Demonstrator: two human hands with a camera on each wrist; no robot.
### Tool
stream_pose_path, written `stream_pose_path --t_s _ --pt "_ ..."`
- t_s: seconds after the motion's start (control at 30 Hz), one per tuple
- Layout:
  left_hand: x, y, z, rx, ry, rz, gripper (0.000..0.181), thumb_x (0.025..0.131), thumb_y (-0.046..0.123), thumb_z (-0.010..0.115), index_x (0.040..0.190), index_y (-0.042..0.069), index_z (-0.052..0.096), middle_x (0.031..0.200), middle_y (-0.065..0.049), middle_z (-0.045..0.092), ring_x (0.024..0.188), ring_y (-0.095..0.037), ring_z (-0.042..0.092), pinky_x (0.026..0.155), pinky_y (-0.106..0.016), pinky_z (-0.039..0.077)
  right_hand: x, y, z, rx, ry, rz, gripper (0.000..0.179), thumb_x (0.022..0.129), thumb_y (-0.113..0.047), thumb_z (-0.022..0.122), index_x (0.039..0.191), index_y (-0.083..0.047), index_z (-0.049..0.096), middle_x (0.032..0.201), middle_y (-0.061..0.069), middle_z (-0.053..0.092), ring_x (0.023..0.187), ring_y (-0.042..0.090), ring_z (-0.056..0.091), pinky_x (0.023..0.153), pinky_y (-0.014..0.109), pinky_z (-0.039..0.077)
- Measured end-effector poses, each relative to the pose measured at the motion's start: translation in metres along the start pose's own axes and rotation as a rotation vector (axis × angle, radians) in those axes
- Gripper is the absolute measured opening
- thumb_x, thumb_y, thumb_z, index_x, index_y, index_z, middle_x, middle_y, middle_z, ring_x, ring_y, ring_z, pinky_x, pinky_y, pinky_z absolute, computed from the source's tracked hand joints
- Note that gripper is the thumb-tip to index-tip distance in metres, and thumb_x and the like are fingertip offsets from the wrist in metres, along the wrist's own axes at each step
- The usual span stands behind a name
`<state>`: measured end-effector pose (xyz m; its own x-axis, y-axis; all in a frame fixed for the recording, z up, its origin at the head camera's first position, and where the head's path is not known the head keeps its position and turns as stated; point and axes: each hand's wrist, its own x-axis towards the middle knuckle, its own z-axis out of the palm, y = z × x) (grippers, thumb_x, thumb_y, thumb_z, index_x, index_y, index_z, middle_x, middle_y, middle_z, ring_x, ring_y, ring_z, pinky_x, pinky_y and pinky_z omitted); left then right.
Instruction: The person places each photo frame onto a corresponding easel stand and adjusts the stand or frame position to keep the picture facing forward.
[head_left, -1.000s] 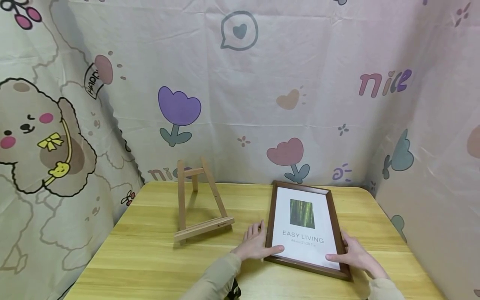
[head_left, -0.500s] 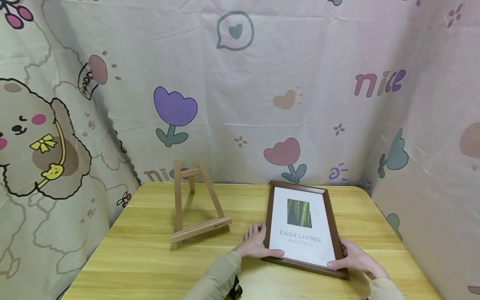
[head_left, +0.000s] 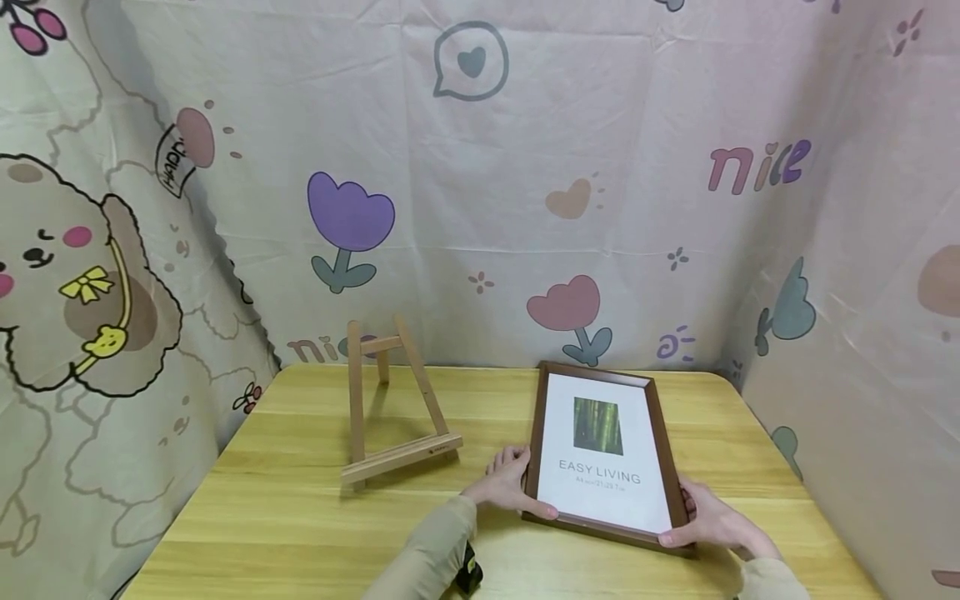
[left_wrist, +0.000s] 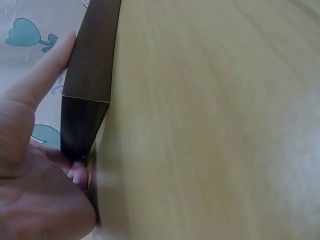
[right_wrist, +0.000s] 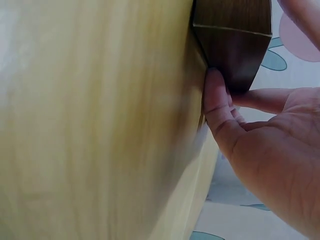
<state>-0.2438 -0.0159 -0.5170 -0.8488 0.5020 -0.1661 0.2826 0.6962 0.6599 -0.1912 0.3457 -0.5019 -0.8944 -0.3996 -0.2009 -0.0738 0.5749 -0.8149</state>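
A brown picture frame (head_left: 600, 500) lies slightly turned on the right half of the table, its sheet printed "EASY LIVING" under a green bamboo picture. My left hand (head_left: 506, 485) grips its left side low down, thumb over the front near the bottom corner. On the opposite side my right hand (head_left: 708, 521) holds the frame the same way, its thumb at the lower right corner. Seen from the left wrist, curled fingers (left_wrist: 78, 175) reach below the frame's dark edge (left_wrist: 90, 55). In the right wrist view a fingertip (right_wrist: 215, 82) sits between frame edge (right_wrist: 232, 50) and tabletop.
A small wooden easel (head_left: 401, 457) stands on the left half of the table (head_left: 292, 517), its ledge facing forward. Patterned cloth (head_left: 465, 183) hangs behind the table and at both sides. A black object (head_left: 468, 573) shows by the left sleeve.
Both thumbs have slid down towards the frame's lower corners, and the right fingers have closed in round its side. The frame shows little movement. The head view has shifted slightly; the easel stands as before.
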Motion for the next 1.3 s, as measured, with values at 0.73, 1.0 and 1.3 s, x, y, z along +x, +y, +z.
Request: stream_pose_path --t_s 0.73,1.0,1.3 --pt "-0.0040 -0.0036 0.0030 -0.104 0.062 0.012 0.121 0.067 0.040 0.093 0.159 0.003 0.024 0.149 -0.022 0.034 0.138 -0.038 0.031 0.117 -0.061 0.026 -0.0070 -0.0046 0.0068 -0.046 0.081 0.084 0.108 0.076 -0.019 0.088 0.153 0.013 0.019 0.115 0.023 0.048 0.098 0.021 0.051 0.076 0.019 0.046" --pt "-0.0050 -0.0071 0.0032 -0.143 0.067 0.031 0.123 0.066 0.043 0.093 0.161 0.008 0.022 0.148 -0.019 0.035 0.138 -0.037 0.031 0.117 -0.062 0.026 -0.0082 -0.0012 0.0061 -0.069 0.084 -0.019 0.106 0.079 -0.021 0.086 0.152 0.016 0.018 0.110 0.017 0.058 0.095 0.010 0.053 0.076 0.018 0.048" --pt "-0.0078 -0.0097 0.0030 -0.213 0.047 0.020 0.127 0.069 0.050 0.090 0.163 0.014 0.013 0.165 -0.024 0.023 0.151 -0.054 0.012 0.121 -0.072 0.012 -0.0061 -0.0038 0.0070 -0.057 0.080 0.021 0.111 0.080 -0.021 0.086 0.151 0.020 0.011 0.120 0.023 0.063 0.101 0.012 0.059 0.082 0.015 0.049"
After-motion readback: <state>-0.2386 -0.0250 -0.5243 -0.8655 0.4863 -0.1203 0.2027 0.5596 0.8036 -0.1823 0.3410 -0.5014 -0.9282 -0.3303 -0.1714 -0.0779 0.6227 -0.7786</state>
